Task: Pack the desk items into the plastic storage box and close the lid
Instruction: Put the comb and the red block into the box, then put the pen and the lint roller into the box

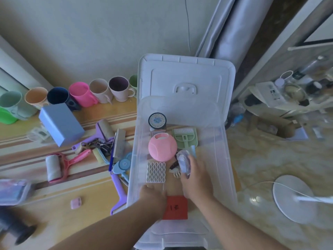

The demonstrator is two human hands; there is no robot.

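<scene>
Nearest the camera, two bare forearms reach into the clear plastic storage box [223, 159], which stands open on the striped wooden desk [72, 195]. A red square paper label [175, 207] marked in black lies on the box floor between the wrists. The left hand [153, 193] rests low inside the near left corner of the box, its fingers seen through the cloudy wall, so I cannot tell whether they are curled or spread, or whether they hold anything. The right hand [195, 175] is closed around a small translucent plastic item [183, 162], gripping it just above the box floor. Beside that hand lie a white sheet with a wavy lattice pattern [156, 171], a small dark clip [173, 165], and further in a pink round ball-shaped object [162, 147], a pale green miniature brush and dustpan [185, 139], and a round dark-rimmed tin [157, 120]. The white box lid [187, 78] stands raised behind the box against the wall. On the desk left of the box are a purple-handled roller [118, 192], a pink lint roller [55, 167], a blue rectangular box [60, 123], and, furthest back, a row of coloured plastic mugs [81, 94].
</scene>
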